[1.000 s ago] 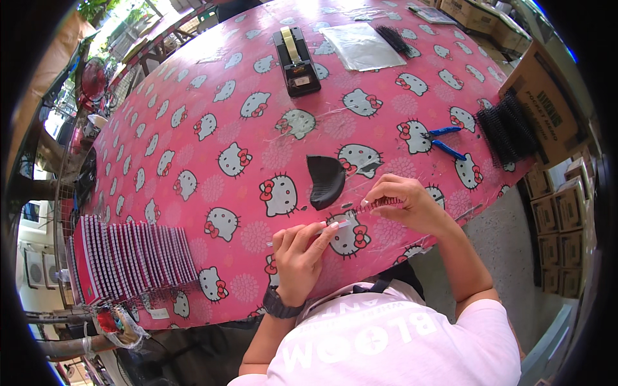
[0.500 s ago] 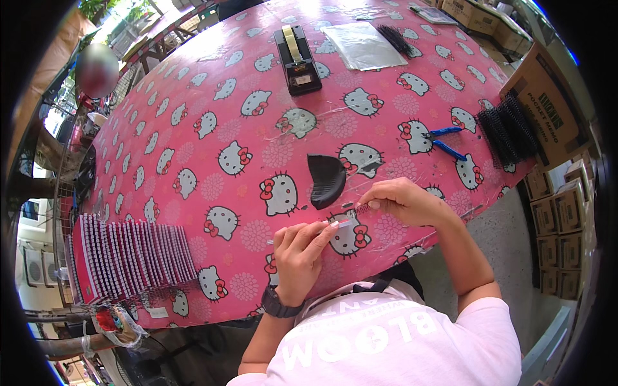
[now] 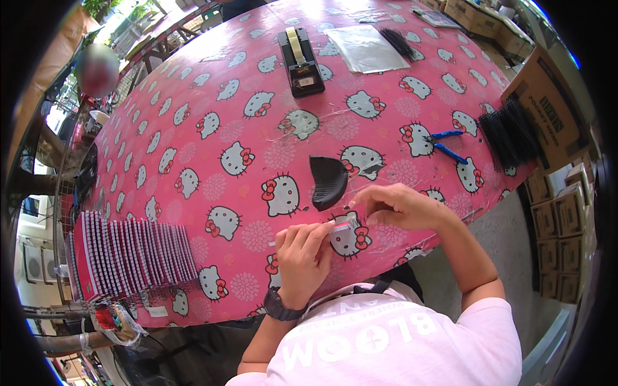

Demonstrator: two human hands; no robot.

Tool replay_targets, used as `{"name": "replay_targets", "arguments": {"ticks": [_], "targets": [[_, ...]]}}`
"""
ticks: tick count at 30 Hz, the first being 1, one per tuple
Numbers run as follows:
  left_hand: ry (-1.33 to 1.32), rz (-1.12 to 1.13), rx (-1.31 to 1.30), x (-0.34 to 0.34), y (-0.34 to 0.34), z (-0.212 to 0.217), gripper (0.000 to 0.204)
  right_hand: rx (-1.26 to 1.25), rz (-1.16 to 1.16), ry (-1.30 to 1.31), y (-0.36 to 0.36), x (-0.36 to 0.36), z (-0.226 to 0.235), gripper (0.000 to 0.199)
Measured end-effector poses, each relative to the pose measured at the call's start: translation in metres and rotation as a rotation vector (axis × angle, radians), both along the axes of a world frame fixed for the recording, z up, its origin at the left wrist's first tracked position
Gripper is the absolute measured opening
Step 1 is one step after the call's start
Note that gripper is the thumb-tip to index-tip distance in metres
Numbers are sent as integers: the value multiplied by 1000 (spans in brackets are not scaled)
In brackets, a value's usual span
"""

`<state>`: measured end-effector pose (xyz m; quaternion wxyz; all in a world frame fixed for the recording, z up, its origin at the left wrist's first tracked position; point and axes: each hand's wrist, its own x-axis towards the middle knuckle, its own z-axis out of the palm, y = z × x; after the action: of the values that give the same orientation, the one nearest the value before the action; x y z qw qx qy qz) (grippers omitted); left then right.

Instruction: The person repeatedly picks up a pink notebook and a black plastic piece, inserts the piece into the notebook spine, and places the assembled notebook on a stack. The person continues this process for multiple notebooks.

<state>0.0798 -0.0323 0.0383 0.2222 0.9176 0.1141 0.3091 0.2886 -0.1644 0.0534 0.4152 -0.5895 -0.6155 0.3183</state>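
Observation:
My left hand [image 3: 302, 256] is closed around a thin, small notebook [image 3: 342, 227], seen almost edge-on, with a pale end past the fingertips. At that end, fine coil-like lines are too small to make out clearly. Just to the right, my right hand [image 3: 404, 207] has thumb and forefinger parted, with nothing visible between them. Beyond both hands lies a black, ridged, curved piece [image 3: 328, 183]. Blue-handled pliers [image 3: 449, 147] rest farther to the right.
A row of spiral-bound red notebooks [image 3: 138, 257] stands at left. Black wire coils [image 3: 508, 135] lean by a cardboard box [image 3: 547, 109] at right. A tape dispenser [image 3: 300, 67], clear plastic bags [image 3: 365, 48] and more black coils [image 3: 397, 43] lie on the far side of the pink tablecloth [image 3: 257, 206].
My right thumb and forefinger, earlier pinching a dark wire coil at the notebook's end, have come apart. The left hand keeps the notebook, its end tipped slightly.

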Motion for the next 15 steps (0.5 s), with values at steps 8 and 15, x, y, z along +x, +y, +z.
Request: {"name": "replay_targets", "arguments": {"ticks": [8,15], "targets": [[12,-1,-48,9,-11,9,29,-11,-6,35,1,-16,0,41],[133,-84,37,4,-12,3,21,-43,-84,-2,23,2,1,41]]}}
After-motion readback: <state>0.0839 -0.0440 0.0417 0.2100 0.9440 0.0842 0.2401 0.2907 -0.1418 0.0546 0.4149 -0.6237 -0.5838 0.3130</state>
